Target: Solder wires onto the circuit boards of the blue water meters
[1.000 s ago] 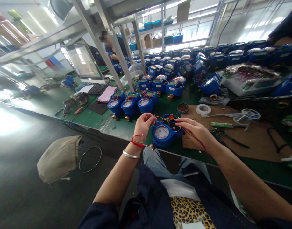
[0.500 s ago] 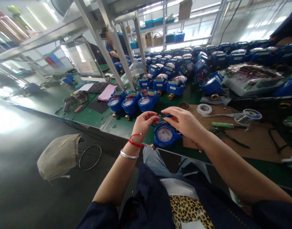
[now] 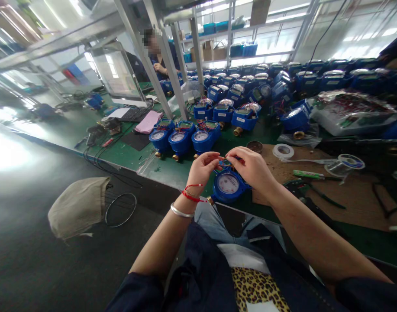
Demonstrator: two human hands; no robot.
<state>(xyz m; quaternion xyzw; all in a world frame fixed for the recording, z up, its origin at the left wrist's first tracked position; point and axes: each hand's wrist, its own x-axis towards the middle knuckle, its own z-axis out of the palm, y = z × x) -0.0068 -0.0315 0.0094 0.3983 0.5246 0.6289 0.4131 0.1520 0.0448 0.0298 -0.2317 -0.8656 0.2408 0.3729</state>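
Observation:
A blue water meter [image 3: 230, 185] with a round white dial and a brass fitting lies at the table's front edge, right before me. Just behind its dial, thin coloured wires [image 3: 229, 165] rise from the housing. My left hand [image 3: 201, 170] pinches the wires between thumb and fingertips, left of the meter's top. From the other side my right hand [image 3: 250, 169] bends over the housing, its thumb and forefinger closed at the same wires. The fingertips nearly meet, and the wire ends between them are too small to make out.
Three blue meters [image 3: 179, 138] stand left of my hands, with many more meters [image 3: 224, 112] behind. To the right lie a tape roll [image 3: 283, 151], a solder spool [image 3: 346, 164], a green-labelled tool [image 3: 308, 174] and pliers [image 3: 297, 188] on cardboard. A co-worker [image 3: 161, 65] sits beyond the frame posts.
My right hand's raised, spread fingers have drawn down into a pinch at the wires. The loose wire hanging below my right wrist is out of sight. The view has shifted slightly.

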